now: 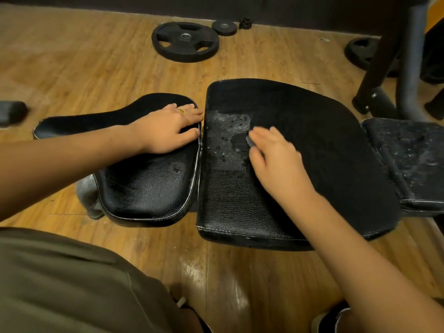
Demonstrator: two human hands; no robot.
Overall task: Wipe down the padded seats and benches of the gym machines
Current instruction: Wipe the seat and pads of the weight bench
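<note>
Fingers (192, 114) of our left hand (168, 129) lie straight and slightly spread, flat on the far end of the narrow seat pad (144, 188), their tips at the edge next to the gap; a ring (181, 111) sits on one of them. The right hand (276, 159) rests on the wide middle pad (324, 131), its fingers (262, 133) fairly straight, close together and pressed down. It is blurred, and a small grey sliver (248, 141) shows at the fingertips; we cannot tell what it is or whether we hold it.

These black padded parts form one bench, with the seat pad on the left, the middle pad just beside it and a third pad (413, 159) on the right, speckled pale. A wet patch (228, 145) with droplets lies on the middle pad just left of our right fingertips.

Around the bench is a wooden floor (72, 68). On it, beyond the bench, lie a large weight plate (185, 42), a small plate (224, 27) near it and a little black clamp (245, 23). A dark machine frame (408, 68) stands at the upper right, partly covering another plate (360, 54).

At the left edge a blurred grey object (12, 112) is cut off. Our olive trousers (60, 284) fill the lower left, and a shoe (331, 318) is cropped at the bottom.
</note>
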